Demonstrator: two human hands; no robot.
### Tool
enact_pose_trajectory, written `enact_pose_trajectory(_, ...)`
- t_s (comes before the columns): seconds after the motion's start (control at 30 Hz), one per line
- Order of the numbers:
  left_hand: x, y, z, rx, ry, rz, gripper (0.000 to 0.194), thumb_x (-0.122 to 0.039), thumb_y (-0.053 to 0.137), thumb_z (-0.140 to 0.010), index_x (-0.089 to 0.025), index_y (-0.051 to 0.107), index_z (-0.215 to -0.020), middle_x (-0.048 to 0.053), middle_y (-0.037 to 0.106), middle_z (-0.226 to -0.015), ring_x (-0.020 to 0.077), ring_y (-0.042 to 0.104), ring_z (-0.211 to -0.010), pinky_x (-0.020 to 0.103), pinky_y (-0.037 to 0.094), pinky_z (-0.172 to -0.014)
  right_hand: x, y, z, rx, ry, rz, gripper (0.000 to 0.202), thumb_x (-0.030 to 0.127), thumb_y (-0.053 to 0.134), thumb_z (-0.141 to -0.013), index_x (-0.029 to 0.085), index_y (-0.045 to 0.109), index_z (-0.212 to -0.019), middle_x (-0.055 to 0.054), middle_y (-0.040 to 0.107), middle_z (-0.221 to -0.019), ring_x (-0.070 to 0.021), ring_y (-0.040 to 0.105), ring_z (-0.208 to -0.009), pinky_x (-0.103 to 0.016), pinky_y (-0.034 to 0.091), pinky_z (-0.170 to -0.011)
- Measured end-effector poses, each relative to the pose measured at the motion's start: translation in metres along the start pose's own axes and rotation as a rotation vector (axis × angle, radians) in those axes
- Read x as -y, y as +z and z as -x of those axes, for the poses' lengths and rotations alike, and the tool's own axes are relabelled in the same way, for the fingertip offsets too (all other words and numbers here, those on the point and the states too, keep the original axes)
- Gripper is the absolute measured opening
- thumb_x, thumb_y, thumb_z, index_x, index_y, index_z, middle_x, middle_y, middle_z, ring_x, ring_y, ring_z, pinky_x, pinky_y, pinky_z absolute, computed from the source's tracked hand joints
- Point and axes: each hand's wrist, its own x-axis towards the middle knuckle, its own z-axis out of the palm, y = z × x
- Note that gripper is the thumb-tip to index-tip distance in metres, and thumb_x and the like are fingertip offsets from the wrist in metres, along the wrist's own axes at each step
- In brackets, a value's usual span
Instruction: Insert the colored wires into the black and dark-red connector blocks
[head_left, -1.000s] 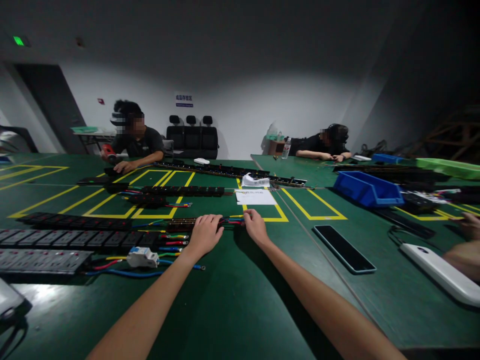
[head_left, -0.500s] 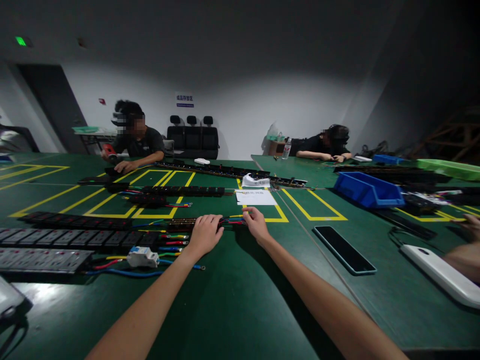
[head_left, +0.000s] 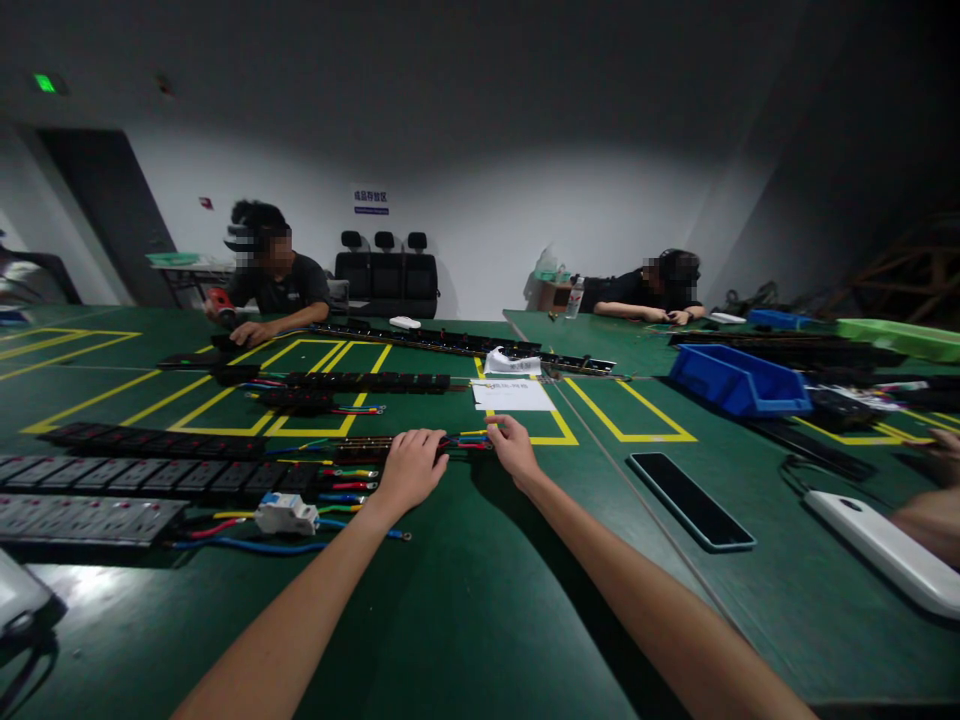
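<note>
My left hand (head_left: 411,468) lies over the right end of a dark strip with copper-coloured bars (head_left: 361,447), fingers closed round it. From under that hand, coloured wires (head_left: 461,440) run to the right. My right hand (head_left: 514,450) pinches their ends between thumb and fingers; the exact contact is partly hidden. Left of my hands lie a black socket strip (head_left: 150,440) and two grey socket strips, one longer (head_left: 142,477) and one nearer (head_left: 82,518). A white circuit breaker (head_left: 286,513) sits among wires with ring lugs beside the nearer strip.
A phone (head_left: 690,500) and a white power bank (head_left: 881,550) lie on the right, near another person's hand (head_left: 941,460). Beyond are a blue bin (head_left: 739,380) and a paper sheet (head_left: 514,395). Across the green table, one person holds a red tool (head_left: 220,303); another leans on it.
</note>
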Motion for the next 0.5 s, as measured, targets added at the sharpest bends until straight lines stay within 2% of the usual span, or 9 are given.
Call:
enact_pose_trajectory(0.13, 0.0002, 0.0010, 0.0001, -0.004, -0.002, -0.006, 0.037, -0.034, 0.051, -0.097, -0.021, 0.058, -0.130, 0.010, 0.067, -0.124, 0.0269, 0.059, -0.117, 0.045, 0.041, -0.104, -0.0050, -0.0001, -0.0017, -0.020, 0.032, 0.081, 0.039, 0.044, 0.052, -0.081, 0.017, 0.069, -0.104, -0.002, 0.068, -0.078, -0.0183, 0.061, -0.066, -0.028, 0.047, -0.061)
enact_pose_trajectory(0.33, 0.0003, 0.0022, 0.0004, -0.004, -0.008, -0.010, 0.037, -0.034, 0.051, -0.096, -0.021, 0.057, -0.130, 0.010, 0.066, -0.124, 0.0268, 0.058, -0.117, 0.045, 0.040, -0.105, -0.0042, 0.0000, -0.0004, -0.064, -0.009, 0.240, 0.036, 0.043, 0.047, -0.086, 0.020, 0.072, -0.097, -0.004, 0.072, -0.084, -0.0210, 0.065, -0.074, -0.029, 0.045, -0.064)
enact_pose_trajectory(0.5, 0.0003, 0.0023, 0.0007, -0.008, -0.001, -0.004, 0.038, -0.035, 0.050, -0.097, -0.021, 0.057, -0.131, 0.010, 0.066, -0.125, 0.0266, 0.058, -0.118, 0.045, 0.040, -0.106, 0.0015, 0.0016, 0.0043, -0.006, 0.049, 0.302, 0.036, 0.045, 0.044, -0.092, 0.021, 0.070, -0.098, -0.002, 0.069, -0.067, -0.0196, 0.066, -0.061, -0.028, 0.042, -0.060)
